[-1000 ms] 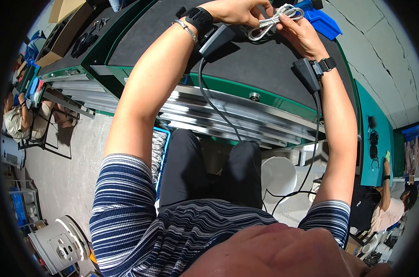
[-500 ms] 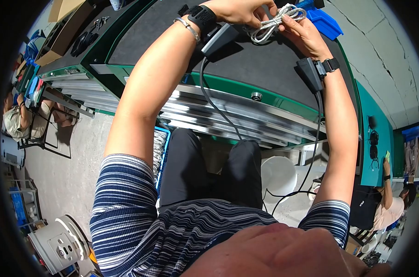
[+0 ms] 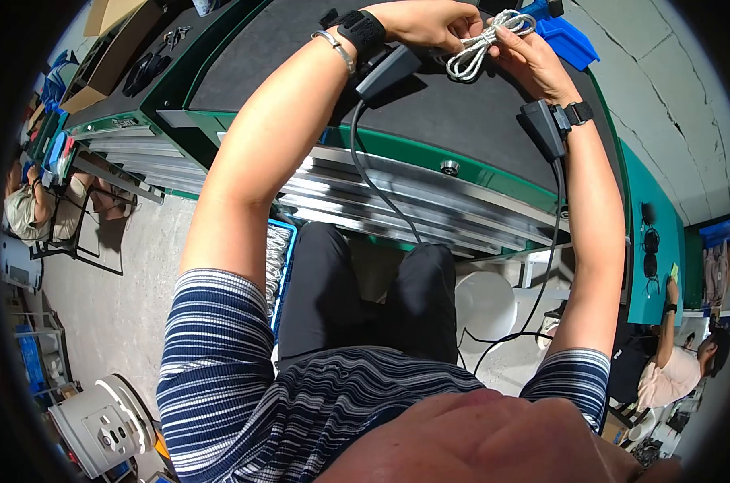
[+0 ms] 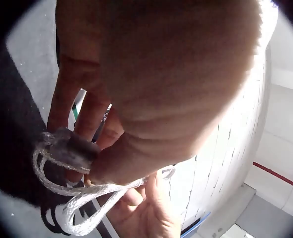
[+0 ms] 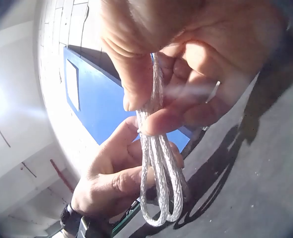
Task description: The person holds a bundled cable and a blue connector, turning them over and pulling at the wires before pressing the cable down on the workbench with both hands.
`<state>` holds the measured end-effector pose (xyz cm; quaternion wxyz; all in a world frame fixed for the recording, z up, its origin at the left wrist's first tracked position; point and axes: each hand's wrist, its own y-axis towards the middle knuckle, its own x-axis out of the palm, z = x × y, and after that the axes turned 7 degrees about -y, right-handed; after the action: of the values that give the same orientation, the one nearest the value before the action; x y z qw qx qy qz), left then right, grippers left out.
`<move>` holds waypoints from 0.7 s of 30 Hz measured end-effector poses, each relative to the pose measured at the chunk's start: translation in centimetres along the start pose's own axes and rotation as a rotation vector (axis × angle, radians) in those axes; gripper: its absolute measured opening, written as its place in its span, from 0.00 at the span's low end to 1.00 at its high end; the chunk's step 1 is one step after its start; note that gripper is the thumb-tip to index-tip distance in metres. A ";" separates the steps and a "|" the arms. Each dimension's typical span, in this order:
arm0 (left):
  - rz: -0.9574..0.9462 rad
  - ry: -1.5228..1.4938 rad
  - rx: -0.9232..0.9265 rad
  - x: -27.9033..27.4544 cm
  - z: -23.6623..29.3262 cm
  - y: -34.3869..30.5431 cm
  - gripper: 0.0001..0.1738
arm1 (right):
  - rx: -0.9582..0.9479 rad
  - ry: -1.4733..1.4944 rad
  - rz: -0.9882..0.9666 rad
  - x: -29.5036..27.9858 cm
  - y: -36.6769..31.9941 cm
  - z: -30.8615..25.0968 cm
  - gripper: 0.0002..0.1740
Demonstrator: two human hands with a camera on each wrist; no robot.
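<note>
A bundle of silver-white braided cable (image 3: 467, 63), wound into long loops, is held between both hands over the dark tabletop mat (image 3: 437, 121). My right hand (image 3: 534, 66) pinches the bundle near its middle between thumb and forefinger. From the other side, my left hand (image 3: 429, 24) reaches in, its thumb and fingers closed on part of the cable. A greyish, translucent end piece (image 4: 69, 148) shows beside the left fingers in the left wrist view. In the right wrist view the loops (image 5: 161, 193) hang below the right fingertips, with left fingers (image 5: 124, 181) against them.
Behind the right hand stands a blue bin (image 3: 570, 44). A blue crate (image 3: 288, 249) of similar silver bundles is beside my left leg. Black cords (image 3: 373, 185) trail from the wrist devices past the drawers. A white bucket (image 3: 486, 306) stands below; other people sit at both sides.
Both hands have shifted slightly right and toward me with the bundle. Its near loops have swung round and point more toward me. The person at the far right has moved.
</note>
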<state>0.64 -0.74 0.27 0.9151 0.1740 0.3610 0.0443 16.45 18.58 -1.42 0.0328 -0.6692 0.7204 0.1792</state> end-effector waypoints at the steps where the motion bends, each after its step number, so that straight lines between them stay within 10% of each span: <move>1: 0.013 0.064 0.009 0.1 0.4 -0.1 0.17 | -0.002 0.016 0.006 0.4 -0.2 -0.3 0.17; 13: 0.130 0.106 -0.054 0.8 1.9 -0.2 0.24 | 0.025 0.002 0.087 0.7 -0.2 0.2 0.16; 21: 0.176 0.380 0.267 0.8 -0.3 1.2 0.16 | 0.073 -0.046 0.039 1.2 -0.3 0.1 0.16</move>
<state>1.07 0.59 -0.03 0.7923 0.3129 0.5126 0.1077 16.60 17.44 -1.92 0.0703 -0.6490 0.7384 0.1689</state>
